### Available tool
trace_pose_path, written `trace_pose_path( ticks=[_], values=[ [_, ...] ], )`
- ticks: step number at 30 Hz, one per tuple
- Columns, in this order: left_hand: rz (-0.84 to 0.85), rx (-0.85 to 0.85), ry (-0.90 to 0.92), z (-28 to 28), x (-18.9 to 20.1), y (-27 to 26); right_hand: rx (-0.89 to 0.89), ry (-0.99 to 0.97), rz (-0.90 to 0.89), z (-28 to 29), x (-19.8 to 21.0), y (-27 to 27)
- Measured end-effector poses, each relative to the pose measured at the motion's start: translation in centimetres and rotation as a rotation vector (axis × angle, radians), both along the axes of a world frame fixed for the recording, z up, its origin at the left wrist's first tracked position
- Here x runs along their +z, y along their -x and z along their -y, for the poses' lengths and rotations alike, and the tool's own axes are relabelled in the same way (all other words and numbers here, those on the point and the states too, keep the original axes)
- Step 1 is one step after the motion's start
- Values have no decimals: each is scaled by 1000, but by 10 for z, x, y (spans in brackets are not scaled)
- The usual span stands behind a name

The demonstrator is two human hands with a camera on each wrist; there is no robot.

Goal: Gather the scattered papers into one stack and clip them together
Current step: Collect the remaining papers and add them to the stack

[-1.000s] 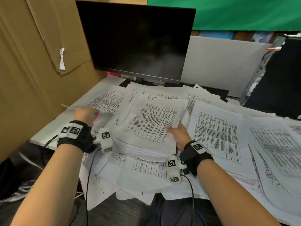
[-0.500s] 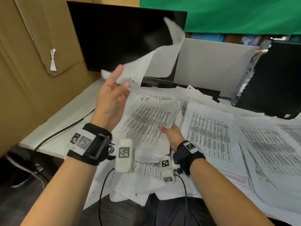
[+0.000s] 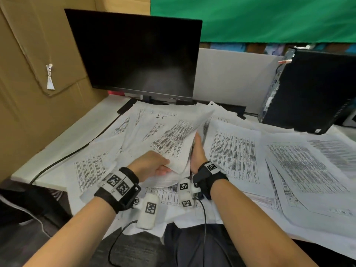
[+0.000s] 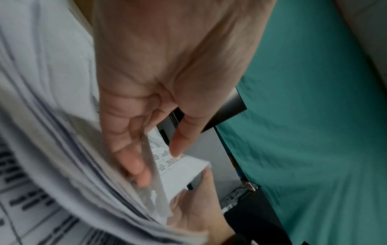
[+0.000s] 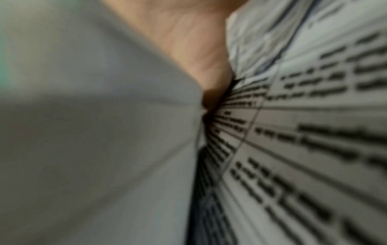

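Printed papers lie scattered over the white desk (image 3: 63,149). A thick paper stack (image 3: 167,143) sits at the middle. My left hand (image 3: 152,166) pinches the near corner of the stack's top sheet (image 4: 180,170) between the thumb and the fingers (image 4: 134,165). My right hand (image 3: 198,151) stands on edge against the stack's right side. Its fingers look straight, with their tips hidden among lifted sheets. The right wrist view is blurred: my palm (image 5: 188,41) lies between a grey sheet and a printed page (image 5: 314,132). No clip is in view.
A dark monitor (image 3: 134,53) stands at the back, with a black computer case (image 3: 316,91) at the right. Cardboard (image 3: 28,74) walls off the left. More loose sheets (image 3: 300,166) cover the desk's right side. A black cable (image 3: 57,162) crosses the left part.
My left hand took a sheet from the left, swung it up and over, and brought it down onto the stack. My right hand turned from lying on the stack to standing on edge.
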State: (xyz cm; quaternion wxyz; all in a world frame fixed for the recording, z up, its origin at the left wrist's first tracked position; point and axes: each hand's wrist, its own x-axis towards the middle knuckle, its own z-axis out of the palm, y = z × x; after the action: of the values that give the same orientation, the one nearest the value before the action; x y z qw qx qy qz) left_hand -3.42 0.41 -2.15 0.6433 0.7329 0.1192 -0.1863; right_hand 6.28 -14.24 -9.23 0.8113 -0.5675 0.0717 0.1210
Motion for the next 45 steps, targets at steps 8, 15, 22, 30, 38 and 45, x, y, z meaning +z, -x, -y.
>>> trace_pose_path(
  ticks=[8, 15, 22, 30, 38, 45],
  values=[
    [-73, -304, -397, -8, 48, 5, 53, 19, -172, 9, 36, 8],
    [21, -310, -929, -19, 48, -23, 163, 342, -161, 6, 43, 20],
    [251, 282, -626, -46, 60, -54, 161, 305, 101, 61, 95, 19],
    [1005, 155, -71, 70, 123, -47, -61, 427, 513, 154, 182, 66],
    [1135, 134, 121, 137, 135, -40, -88, 666, 669, 213, 213, 95],
    [989, -150, 107, 163, 140, -48, -337, 387, 588, 208, 222, 92]
  ],
)
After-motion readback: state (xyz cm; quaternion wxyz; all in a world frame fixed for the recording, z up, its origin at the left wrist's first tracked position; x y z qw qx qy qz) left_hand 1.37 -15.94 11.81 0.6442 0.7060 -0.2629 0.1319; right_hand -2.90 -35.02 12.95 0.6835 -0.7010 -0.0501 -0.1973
